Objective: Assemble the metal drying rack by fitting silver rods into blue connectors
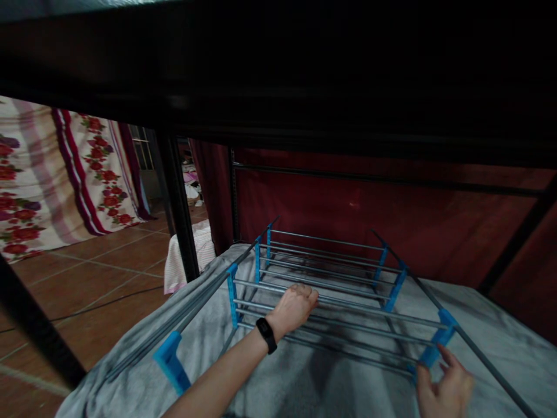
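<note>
A rack of grey metal tubes with blue plastic joints lies across a grey blanket. My left hand, with a black wristband on its wrist, is closed over one of the nearer cross tubes. At the rack's right side is my right hand, thumb and fingers apart, palm partly turned up. Its fingertips are at the edge of a blue plastic joint; whether they press on it I cannot tell. Another blue joint sticks up at the near left, beside my left forearm.
A dark frame hangs low overhead, with black metal posts at the left. Dark red cloth covers the back. Beyond the posts are a tiled floor, a flowered curtain and a pale striped cloth.
</note>
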